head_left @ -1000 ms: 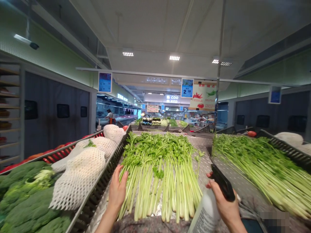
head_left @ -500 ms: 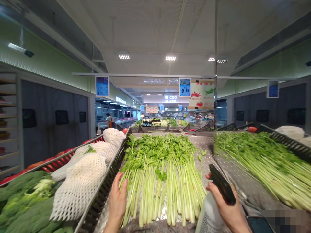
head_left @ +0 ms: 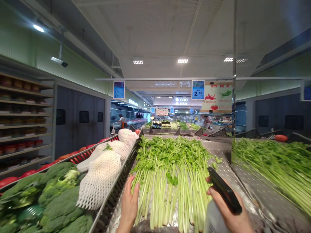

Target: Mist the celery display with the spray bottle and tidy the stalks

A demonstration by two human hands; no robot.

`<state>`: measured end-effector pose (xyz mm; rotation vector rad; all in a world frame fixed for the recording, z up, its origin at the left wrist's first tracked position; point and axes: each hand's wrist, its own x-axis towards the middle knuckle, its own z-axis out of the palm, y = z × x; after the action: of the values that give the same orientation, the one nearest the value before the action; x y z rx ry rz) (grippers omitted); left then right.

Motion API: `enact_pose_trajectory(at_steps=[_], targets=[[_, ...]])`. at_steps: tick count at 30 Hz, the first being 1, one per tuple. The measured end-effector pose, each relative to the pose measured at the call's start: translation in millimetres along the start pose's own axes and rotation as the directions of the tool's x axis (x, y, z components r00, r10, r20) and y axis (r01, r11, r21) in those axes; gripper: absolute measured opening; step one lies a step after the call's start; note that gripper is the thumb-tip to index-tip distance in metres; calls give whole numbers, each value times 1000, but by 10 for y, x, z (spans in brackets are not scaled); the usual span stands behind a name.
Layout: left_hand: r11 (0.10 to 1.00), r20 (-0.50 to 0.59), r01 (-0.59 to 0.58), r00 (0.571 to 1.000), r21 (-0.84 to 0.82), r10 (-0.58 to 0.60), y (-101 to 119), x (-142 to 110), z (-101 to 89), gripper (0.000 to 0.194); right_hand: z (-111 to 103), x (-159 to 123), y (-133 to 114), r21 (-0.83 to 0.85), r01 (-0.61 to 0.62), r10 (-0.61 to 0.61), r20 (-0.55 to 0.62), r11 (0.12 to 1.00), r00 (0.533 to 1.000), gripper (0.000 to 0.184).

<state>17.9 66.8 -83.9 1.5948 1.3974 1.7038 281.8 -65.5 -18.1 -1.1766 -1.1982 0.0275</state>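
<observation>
A wide spread of celery (head_left: 170, 187) lies on a dimpled metal shelf, leaves away from me and pale stalk ends toward me. At its left edge is my left hand (head_left: 130, 202), thumb and fingers apart with nothing in them; I cannot tell whether the fingertips touch the stalks. My right hand (head_left: 228, 207) is wrapped round the neck of a spray bottle (head_left: 224, 191), held over the right side of the celery. The bottle's head is black and its whitish body is cut off by the lower frame edge. A loose leafy sprig lies on top of the stalks.
A black crate (head_left: 121, 174) on the left holds broccoli (head_left: 60, 207) and pale produce in white foam nets (head_left: 102, 178). Red produce lies beyond it. A mirror (head_left: 272, 181) along the right reflects the celery. Price signs (head_left: 198, 90) hang overhead. People stand in the distance.
The view has turned left, so everything sits further right and more of the left shelving shows. The spray bottle stays in my right hand; my left hand remains by the celery's left edge.
</observation>
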Motion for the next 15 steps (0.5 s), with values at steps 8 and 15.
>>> enact_pose_trajectory(at_steps=[8, 15], targets=[[1000, -34, -23, 999, 21, 24, 24, 42, -101, 49, 202, -23, 119, 59, -63, 66, -38, 996, 997, 32], [1000, -50, -21, 998, 22, 22, 60, 68, -133, 46, 360, -12, -24, 97, 10, -13, 35, 995, 999, 31]])
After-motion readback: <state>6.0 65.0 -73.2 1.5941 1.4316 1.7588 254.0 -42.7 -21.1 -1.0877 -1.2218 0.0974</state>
